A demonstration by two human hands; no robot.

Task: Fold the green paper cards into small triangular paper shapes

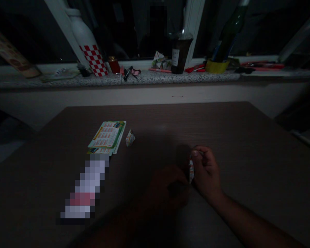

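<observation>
Pinched between the thumb and fingers of my right hand [208,172] is a small folded paper piece [191,171] with printed markings, seen nearly edge-on. My left hand [165,186] lies in deep shadow beside it, fingers curled, its fingertips at the paper's lower end. To the left, a similar folded paper piece [130,138] stands on the table. Near that lies a stack of printed calendar cards [107,135], white with green borders.
A phone-like object with a pixelated bright screen [85,187] lies on the brown table [248,137] at left. Behind, the granite windowsill [150,78] holds a checkered white bottle [93,57], a dark lidded cup [181,53], a green bottle [229,34] and yellow tape [217,66].
</observation>
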